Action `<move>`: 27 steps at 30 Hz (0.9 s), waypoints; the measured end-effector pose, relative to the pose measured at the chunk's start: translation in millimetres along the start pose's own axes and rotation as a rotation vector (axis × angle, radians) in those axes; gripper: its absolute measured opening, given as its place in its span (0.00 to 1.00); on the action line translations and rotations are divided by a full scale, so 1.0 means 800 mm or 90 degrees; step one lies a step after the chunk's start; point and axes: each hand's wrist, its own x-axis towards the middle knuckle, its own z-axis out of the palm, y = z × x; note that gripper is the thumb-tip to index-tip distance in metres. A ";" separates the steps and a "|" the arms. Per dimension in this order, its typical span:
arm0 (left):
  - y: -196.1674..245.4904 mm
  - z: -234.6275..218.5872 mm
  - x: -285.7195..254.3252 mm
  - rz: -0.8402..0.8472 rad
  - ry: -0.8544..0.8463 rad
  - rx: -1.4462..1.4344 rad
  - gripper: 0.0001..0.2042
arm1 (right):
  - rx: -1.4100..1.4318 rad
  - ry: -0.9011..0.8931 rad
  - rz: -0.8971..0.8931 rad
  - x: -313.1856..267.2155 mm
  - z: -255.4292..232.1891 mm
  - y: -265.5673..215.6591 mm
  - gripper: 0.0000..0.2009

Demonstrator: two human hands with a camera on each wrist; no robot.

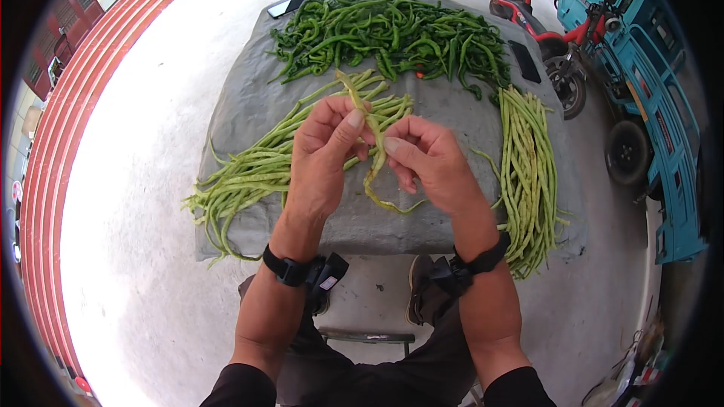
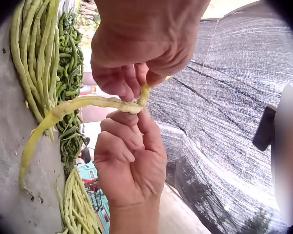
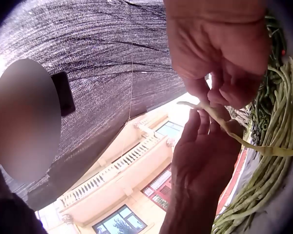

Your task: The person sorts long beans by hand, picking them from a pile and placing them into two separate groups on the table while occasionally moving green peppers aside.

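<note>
A single long yellowish-green bean is held up over the grey-covered table between both hands. My left hand pinches it between thumb and fingers, and my right hand pinches it just beside. Its lower end hangs free in a curve below the fingers. In the left wrist view the bean looks wrinkled and pale, bent sharply where the fingertips meet. The right wrist view shows the bean trailing off to one side. Under my left hand lies a spread of long green beans.
A second bundle of long beans lies along the right edge, overhanging the front. Green peppers are heaped at the back, with a phone at left and a dark phone at right. Beyond stand a blue vehicle and red steps.
</note>
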 end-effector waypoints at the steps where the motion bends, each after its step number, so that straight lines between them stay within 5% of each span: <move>1: 0.002 0.003 -0.001 -0.004 0.008 0.002 0.13 | 0.001 0.006 -0.004 0.000 0.002 0.000 0.06; 5: 0.005 0.020 -0.007 -0.032 -0.013 0.089 0.12 | 0.060 0.090 -0.056 0.002 0.002 0.000 0.07; 9: -0.009 0.022 -0.009 -0.011 -0.153 0.108 0.12 | 0.114 0.126 -0.088 0.004 -0.012 -0.001 0.08; 18: 0.003 0.022 -0.014 -0.074 -0.102 0.287 0.11 | 0.133 0.129 -0.043 -0.008 -0.026 -0.022 0.10; 24: 0.009 0.015 -0.013 -0.019 -0.110 0.334 0.10 | 0.190 0.179 -0.082 -0.004 -0.049 -0.017 0.08; 27: 0.030 -0.004 -0.011 -0.093 -0.077 0.335 0.10 | 0.208 0.221 -0.106 -0.003 -0.063 -0.017 0.07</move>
